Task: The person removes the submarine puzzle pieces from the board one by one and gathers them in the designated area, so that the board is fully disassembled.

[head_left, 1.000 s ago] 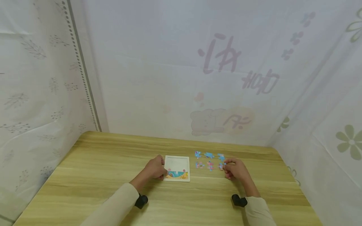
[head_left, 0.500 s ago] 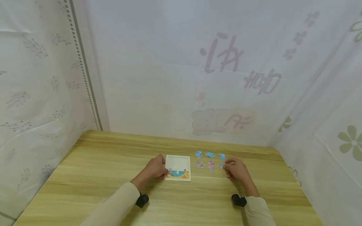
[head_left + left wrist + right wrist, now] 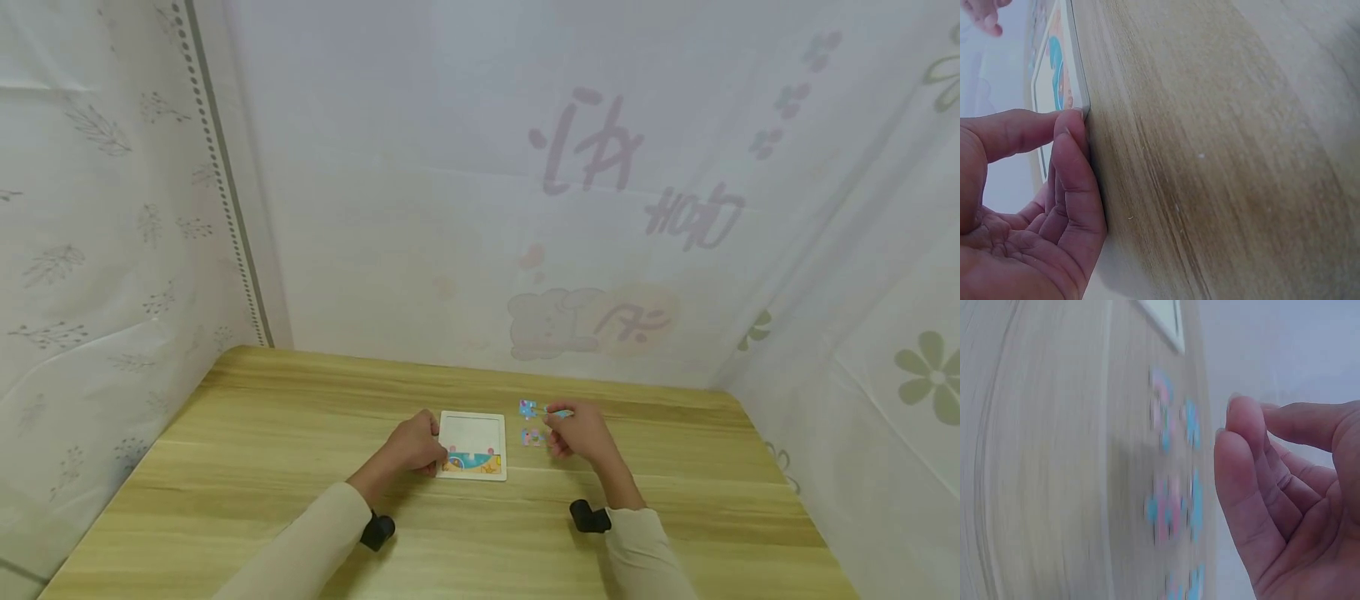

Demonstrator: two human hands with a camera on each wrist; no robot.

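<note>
My left hand (image 3: pixel 417 443) pinches the left edge of a small white puzzle tray (image 3: pixel 472 414), thumb and forefinger near its lower corner in the left wrist view. A joined strip of blue and orange puzzle pieces (image 3: pixel 474 463) fills the tray's lower part. My right hand (image 3: pixel 583 432) hovers over the loose jigsaw pieces to the right, fingers loosely curled and nothing visible between them. In the head view it hides several pieces; a blue piece (image 3: pixel 527 408) and a pink-and-blue piece (image 3: pixel 531 437) show beside it. Blurred in the right wrist view, loose pieces (image 3: pixel 1166 509) lie in two rows.
The wooden table (image 3: pixel 465 542) carries everything. Pale printed curtains (image 3: pixel 420 208) rise behind its far edge and along both sides. A black wrist camera (image 3: pixel 377 532) sits on the left wrist, another black camera (image 3: pixel 589 517) on the right.
My right hand has moved left and slightly away from me, from the rightmost lower piece to over the middle pieces. The left hand keeps its hold on the tray.
</note>
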